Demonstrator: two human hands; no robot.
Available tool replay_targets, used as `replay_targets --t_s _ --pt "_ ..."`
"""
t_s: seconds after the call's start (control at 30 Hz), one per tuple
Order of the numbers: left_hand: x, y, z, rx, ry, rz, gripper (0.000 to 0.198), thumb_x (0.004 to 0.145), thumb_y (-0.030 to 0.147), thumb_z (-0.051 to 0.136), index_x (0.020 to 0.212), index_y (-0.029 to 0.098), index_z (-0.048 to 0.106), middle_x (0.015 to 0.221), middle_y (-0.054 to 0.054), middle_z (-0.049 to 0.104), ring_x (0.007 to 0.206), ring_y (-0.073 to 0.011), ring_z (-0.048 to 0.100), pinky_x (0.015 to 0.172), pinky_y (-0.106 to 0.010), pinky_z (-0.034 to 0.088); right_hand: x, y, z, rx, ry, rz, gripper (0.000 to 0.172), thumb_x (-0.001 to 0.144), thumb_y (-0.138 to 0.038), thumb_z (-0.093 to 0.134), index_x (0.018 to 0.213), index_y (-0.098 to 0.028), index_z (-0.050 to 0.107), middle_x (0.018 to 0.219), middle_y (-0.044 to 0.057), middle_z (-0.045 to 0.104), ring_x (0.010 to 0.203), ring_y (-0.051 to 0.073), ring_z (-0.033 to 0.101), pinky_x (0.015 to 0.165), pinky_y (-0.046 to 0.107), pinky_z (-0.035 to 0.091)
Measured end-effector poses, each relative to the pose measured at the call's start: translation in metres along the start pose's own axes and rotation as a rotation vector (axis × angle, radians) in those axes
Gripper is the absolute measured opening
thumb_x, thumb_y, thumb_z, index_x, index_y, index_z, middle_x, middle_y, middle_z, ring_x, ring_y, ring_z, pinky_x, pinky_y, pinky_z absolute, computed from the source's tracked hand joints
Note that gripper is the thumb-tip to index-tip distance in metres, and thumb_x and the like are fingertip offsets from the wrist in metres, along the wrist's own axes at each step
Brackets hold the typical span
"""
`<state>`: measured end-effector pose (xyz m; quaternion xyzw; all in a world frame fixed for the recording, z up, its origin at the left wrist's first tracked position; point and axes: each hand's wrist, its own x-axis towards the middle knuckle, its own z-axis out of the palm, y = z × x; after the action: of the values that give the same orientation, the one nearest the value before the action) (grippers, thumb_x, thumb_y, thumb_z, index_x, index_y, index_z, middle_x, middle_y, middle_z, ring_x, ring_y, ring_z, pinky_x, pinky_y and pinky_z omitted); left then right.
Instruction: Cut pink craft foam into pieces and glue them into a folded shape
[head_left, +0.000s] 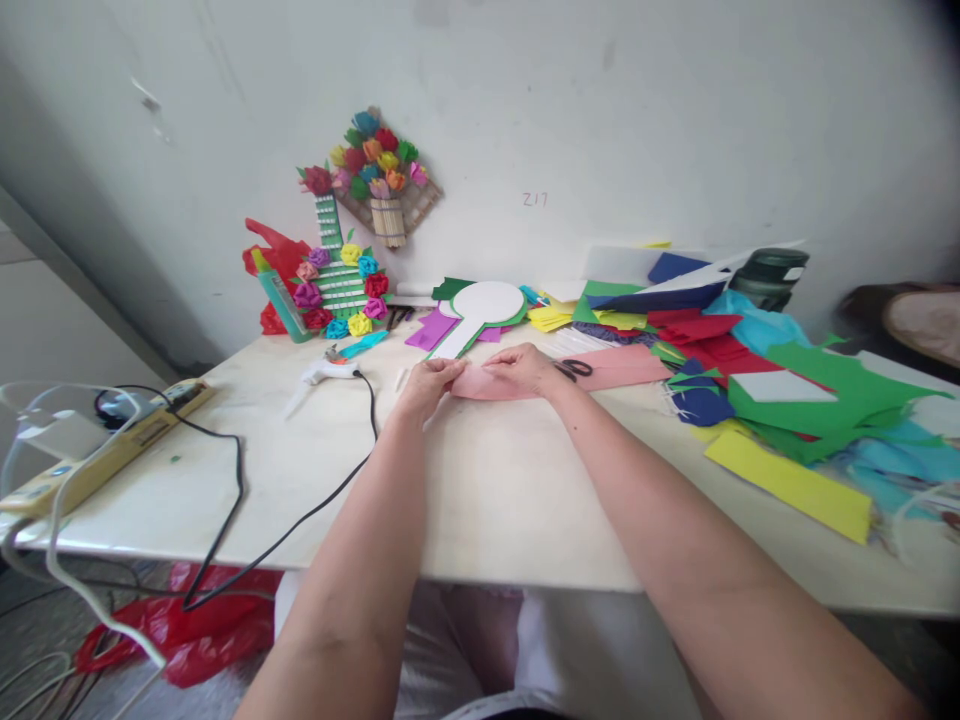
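Note:
A long strip of pink paper point(622, 368) lies across the table in front of me. My left hand point(433, 384) pinches its left end between thumb and fingertips. Over the strip's upper edge, my right hand point(523, 369) has its thumb and fingers drawn together on the paper. Black-handled scissors point(576, 369) rest on the strip just right of my right hand; their blades are hidden. Behind both hands lies a white round cutout with a straight handle point(489, 303), edged in green. Purple paper pieces point(431, 328) stick out beneath it.
Left of my hands lies a white glue gun point(330, 371), its black cord crossing the table toward a power strip point(127, 440). A guitar shape with paper flowers point(343, 285) and a green glue bottle point(281, 298) stand at the wall. Colored sheets point(795, 400) are heaped right.

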<state>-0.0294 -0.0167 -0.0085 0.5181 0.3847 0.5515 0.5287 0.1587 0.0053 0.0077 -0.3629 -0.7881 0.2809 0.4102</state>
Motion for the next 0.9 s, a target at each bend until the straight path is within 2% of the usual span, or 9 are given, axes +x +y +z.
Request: replay_targets --t_s 0.27,0.47,0.73,0.9 --pt "-0.0014 0.0033 0.0015 -0.015 0.001 -0.027 0.026 0.055 0.034 0.073 0.061 0.012 0.062 0.052 0.002 0.049 0.05 -0.0066 0.045 0.051 -0.021 0.034 0.0002 -0.0046 0.0016 -0.172 0.015 -0.008 0.02 0.066 -0.031 0.061 0.071 -0.012 0.069 0.067 0.004 0.066 0.062 0.013 0.055 0.055 0.022 0.038" --pt "-0.0023 0.0043 0.001 0.01 0.009 -0.029 0.03 0.056 0.038 0.072 0.065 0.011 0.062 0.059 0.0 0.053 0.056 -0.0088 0.05 0.057 -0.022 0.038 0.0026 0.0006 0.0045 -0.238 0.024 0.005 0.017 0.067 -0.029 0.06 0.065 -0.013 0.066 0.062 0.001 0.062 0.058 0.011 0.05 0.054 0.02 0.034" --pt "-0.0026 0.0072 0.0031 0.095 0.005 0.049 0.028 0.054 0.033 0.074 0.07 0.012 0.065 0.06 0.0 0.055 0.055 -0.0079 0.048 0.057 -0.022 0.037 0.0015 -0.0016 0.0051 -0.268 0.006 0.029 0.019 0.068 -0.031 0.059 0.063 -0.014 0.064 0.061 0.0 0.06 0.056 0.01 0.048 0.053 0.021 0.031" --pt "-0.0033 0.0075 0.004 0.127 0.018 0.076 0.032 0.057 0.04 0.071 0.074 0.013 0.066 0.062 0.0 0.056 0.056 -0.0086 0.048 0.056 -0.022 0.036 0.0004 -0.0049 0.0042 -0.265 -0.001 0.047 0.019 0.068 -0.031 0.058 0.064 -0.014 0.064 0.062 0.001 0.06 0.057 0.01 0.049 0.052 0.021 0.031"
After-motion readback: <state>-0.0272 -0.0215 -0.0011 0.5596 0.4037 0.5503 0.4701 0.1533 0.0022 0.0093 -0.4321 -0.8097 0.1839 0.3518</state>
